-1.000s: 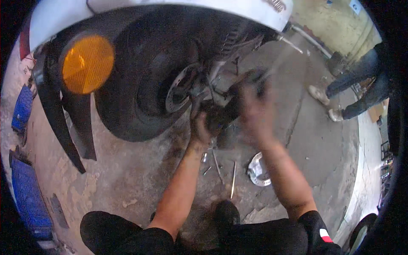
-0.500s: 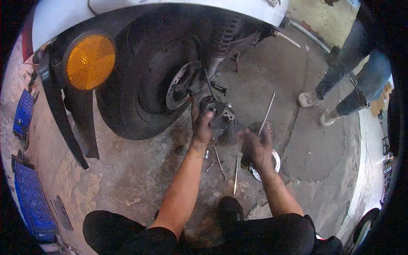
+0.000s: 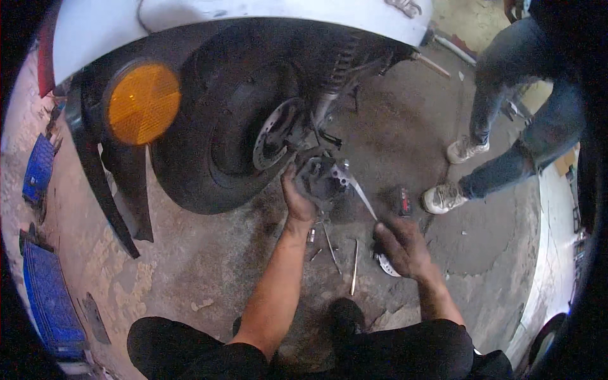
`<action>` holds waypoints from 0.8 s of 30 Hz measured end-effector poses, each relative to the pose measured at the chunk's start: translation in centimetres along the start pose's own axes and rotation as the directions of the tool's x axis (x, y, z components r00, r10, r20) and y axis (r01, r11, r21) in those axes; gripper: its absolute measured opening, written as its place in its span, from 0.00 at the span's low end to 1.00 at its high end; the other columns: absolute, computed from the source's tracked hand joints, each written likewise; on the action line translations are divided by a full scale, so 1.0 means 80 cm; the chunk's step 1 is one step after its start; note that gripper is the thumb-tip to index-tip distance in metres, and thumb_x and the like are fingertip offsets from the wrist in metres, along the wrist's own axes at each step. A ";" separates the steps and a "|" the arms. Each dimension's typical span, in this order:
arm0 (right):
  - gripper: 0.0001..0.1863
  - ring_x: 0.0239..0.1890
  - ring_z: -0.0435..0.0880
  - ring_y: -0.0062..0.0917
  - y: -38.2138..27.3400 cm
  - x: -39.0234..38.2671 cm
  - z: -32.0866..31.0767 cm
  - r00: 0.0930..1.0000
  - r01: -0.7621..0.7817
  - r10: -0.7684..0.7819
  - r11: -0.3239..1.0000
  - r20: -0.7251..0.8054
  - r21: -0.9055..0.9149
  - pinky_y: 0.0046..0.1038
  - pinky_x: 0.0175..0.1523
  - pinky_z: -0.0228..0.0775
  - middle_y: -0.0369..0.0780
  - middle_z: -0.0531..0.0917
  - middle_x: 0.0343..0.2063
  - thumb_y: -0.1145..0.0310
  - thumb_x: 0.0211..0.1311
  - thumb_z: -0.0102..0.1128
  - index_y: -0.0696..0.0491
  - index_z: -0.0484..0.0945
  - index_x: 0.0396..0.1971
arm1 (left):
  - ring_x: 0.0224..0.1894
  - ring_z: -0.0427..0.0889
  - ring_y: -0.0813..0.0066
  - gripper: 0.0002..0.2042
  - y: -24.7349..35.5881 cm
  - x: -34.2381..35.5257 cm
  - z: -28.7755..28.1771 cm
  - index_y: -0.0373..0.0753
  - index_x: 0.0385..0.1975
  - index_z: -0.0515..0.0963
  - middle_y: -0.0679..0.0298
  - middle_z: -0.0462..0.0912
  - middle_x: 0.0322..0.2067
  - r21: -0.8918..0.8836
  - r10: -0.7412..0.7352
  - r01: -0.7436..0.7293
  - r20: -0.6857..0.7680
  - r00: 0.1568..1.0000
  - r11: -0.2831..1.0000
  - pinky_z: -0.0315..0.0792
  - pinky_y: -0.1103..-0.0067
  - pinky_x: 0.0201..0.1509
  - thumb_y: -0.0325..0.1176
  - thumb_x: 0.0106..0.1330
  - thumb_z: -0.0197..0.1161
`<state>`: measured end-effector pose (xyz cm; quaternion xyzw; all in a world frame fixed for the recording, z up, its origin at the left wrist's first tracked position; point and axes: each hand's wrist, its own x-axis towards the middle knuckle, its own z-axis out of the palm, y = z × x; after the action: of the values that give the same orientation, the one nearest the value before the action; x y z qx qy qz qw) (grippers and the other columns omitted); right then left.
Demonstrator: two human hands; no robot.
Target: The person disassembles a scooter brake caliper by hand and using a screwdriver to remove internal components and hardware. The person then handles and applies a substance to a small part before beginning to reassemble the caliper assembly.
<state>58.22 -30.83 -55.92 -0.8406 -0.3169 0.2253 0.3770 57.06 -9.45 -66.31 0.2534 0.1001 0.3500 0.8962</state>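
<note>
My left hand (image 3: 299, 199) is closed around a dark, greasy brake caliper (image 3: 316, 180), held up just beside the scooter's wheel (image 3: 221, 136). My right hand (image 3: 402, 246) grips a long thin metal rod (image 3: 366, 199), blurred by motion. Its far end reaches the caliper's pale metal bracket (image 3: 342, 175); whether the two touch, I cannot tell. Any handle is hidden in my fist. A mounted brake disc (image 3: 269, 139) shows at the wheel's hub. Partly under my right hand, a loose brake disc (image 3: 386, 266) lies on the floor.
On the floor between my arms lie a metal bar (image 3: 354, 266), a thinner rod (image 3: 330, 247) and a small socket (image 3: 311, 235). A red and black block (image 3: 405, 201) sits beyond my right hand. Another person's shoes (image 3: 443, 198) stand at right; blue panels (image 3: 50, 297) lie left.
The rod has swung from pointing up and away to pointing left at the caliper. My right hand has moved lower and nearer to me. The other person's feet have shifted left and closer.
</note>
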 end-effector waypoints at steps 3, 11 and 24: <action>0.18 0.31 0.80 0.46 -0.004 0.002 -0.036 0.961 0.276 -0.253 0.915 0.114 -0.295 0.37 0.38 0.72 0.50 0.80 0.32 0.61 0.66 0.48 0.55 0.72 0.50 | 0.47 0.77 0.68 0.25 0.015 -0.001 0.008 0.35 0.48 0.73 0.60 0.78 0.45 0.060 -0.078 0.074 0.076 0.994 0.995 0.69 0.71 0.52 0.50 0.64 0.44; 0.19 0.39 0.78 0.52 -0.051 0.017 -0.024 0.982 0.114 -0.022 0.861 0.187 -0.496 0.45 0.42 0.71 0.55 0.79 0.34 0.60 0.65 0.47 0.53 0.69 0.52 | 0.42 0.78 0.68 0.21 -0.007 0.028 -0.040 0.32 0.43 0.75 0.59 0.80 0.38 0.152 -0.129 0.086 0.299 0.946 0.985 0.70 0.73 0.50 0.38 0.55 0.46; 0.15 0.34 0.83 0.41 -0.118 0.056 -0.041 0.975 0.165 0.094 0.309 0.203 -0.937 0.40 0.36 0.76 0.47 0.81 0.32 0.65 0.60 0.50 0.49 0.70 0.47 | 0.38 0.79 0.63 0.16 0.023 0.032 -0.009 0.34 0.35 0.78 0.57 0.81 0.34 0.596 0.139 -0.425 0.465 0.874 0.681 0.70 0.69 0.47 0.38 0.56 0.49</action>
<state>59.96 -24.42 -47.20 -0.8633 -0.4464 0.0789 -0.2217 57.64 -6.24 -65.96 0.6400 0.0034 0.3684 0.6743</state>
